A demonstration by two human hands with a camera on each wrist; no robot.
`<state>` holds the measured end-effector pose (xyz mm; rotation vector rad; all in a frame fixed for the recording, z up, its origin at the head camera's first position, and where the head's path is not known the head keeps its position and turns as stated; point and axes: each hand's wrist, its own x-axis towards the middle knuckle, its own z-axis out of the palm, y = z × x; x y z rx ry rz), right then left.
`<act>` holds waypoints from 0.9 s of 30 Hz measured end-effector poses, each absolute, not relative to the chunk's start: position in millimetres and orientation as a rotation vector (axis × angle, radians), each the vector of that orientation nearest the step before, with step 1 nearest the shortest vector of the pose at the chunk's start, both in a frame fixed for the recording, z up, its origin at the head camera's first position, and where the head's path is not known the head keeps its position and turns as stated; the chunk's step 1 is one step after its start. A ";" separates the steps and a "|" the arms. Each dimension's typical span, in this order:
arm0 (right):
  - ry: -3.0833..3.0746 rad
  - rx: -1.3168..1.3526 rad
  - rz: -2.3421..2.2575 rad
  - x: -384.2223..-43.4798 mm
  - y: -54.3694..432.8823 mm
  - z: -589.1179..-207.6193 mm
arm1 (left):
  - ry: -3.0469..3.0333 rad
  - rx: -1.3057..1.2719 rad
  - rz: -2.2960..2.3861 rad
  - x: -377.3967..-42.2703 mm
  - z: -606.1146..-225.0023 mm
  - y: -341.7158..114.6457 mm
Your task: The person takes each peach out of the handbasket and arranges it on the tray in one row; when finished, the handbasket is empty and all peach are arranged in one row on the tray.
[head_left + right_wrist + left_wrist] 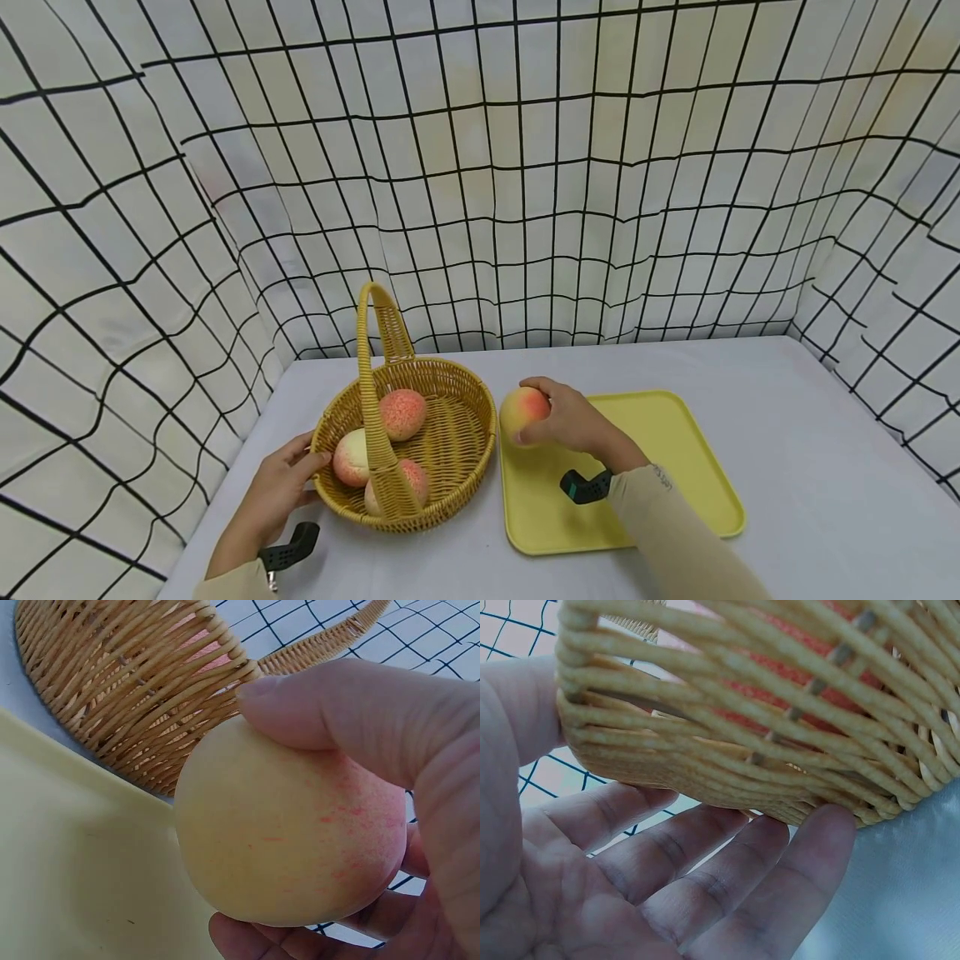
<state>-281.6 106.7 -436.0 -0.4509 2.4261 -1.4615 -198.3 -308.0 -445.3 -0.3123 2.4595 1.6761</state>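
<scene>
My right hand (576, 423) grips a yellow and pink peach (517, 414) above the left part of a yellow tray (686, 475). In the right wrist view the thumb lies over the top of this peach and the fingertips curl under it, with the basket's woven side behind. My left hand (273, 490) holds the rim of a wicker basket (457, 433) at its left side; in the left wrist view the thumb hooks over the rim and the fingers rest against the outer weave. Inside the basket lie a red peach (402, 414), a pale pink peach (349, 458) and another peach (415, 481), partly behind the handle.
The basket's tall arched handle (365, 358) rises over its left half. The tray lies just right of the basket on a white tablecloth (810, 433). White walls with a black grid net (540, 192) surround the table at the back and sides.
</scene>
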 end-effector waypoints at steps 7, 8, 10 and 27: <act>2.432 -0.446 -1.427 -277.9 105.4 -445.1 | 2.453 -0.314 1.685 -197.6 -446.0 -308.3; 2.432 -0.442 -1.428 -277.4 105.3 -446.0 | 2.451 -0.312 1.688 -197.7 -446.2 -308.4; 2.429 -0.431 -1.430 -276.3 105.2 -448.0 | 2.450 -0.312 1.688 -197.8 -446.5 -308.6; 2.476 -0.455 -1.411 -270.6 104.9 -459.1 | 2.445 -0.301 1.682 -198.0 -445.6 -308.0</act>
